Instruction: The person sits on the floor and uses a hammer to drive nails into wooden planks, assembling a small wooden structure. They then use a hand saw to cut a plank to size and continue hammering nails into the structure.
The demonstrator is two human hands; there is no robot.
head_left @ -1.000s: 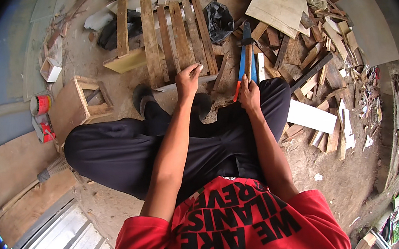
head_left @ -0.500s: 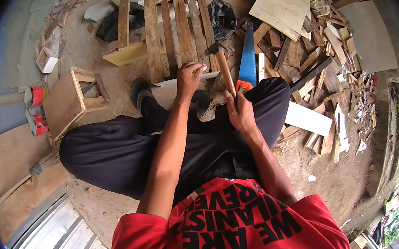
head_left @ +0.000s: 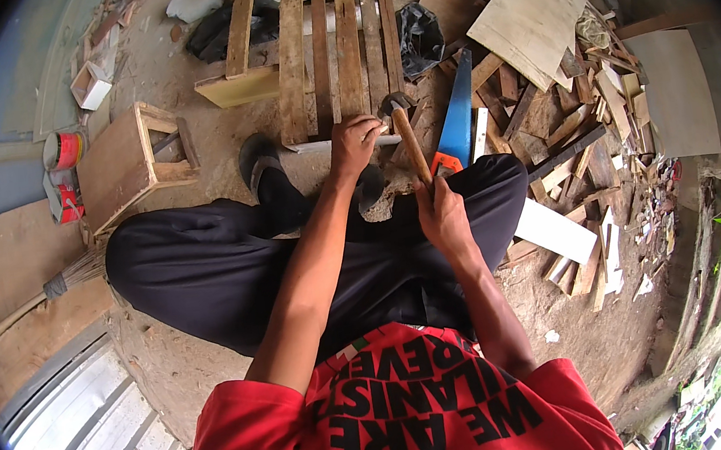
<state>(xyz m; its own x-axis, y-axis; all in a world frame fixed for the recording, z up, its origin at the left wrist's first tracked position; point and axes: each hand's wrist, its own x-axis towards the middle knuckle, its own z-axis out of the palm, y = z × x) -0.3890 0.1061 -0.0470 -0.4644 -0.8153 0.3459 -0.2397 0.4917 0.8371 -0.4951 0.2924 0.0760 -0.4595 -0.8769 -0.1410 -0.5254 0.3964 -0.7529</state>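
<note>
My right hand (head_left: 443,217) is wrapped round the lower handle of a hammer (head_left: 411,141). Its dark metal head points away from me, just beside the fingertips of my left hand (head_left: 355,146). Those left fingers are pinched together on something small and pale, too small to name. Both hands are over the near end of a slatted wooden frame (head_left: 349,57), which lies between my feet and has a pale strip along its near edge. To the right of the hammer lies a handsaw (head_left: 457,112) with a blue blade and orange handle.
Scrap wood (head_left: 576,125) is heaped on the right, with a plywood sheet (head_left: 527,19) on top. A wooden stool (head_left: 118,168) lies on its side at left, near red tins (head_left: 63,150). Black plastic bags (head_left: 421,38) sit beyond the frame. A broom (head_left: 73,277) lies by my left knee.
The hammer head has come nearer to my left fingertips, dropping slightly toward me. My left hand stays pinched at the frame's near end. The whole view has shifted a little.
</note>
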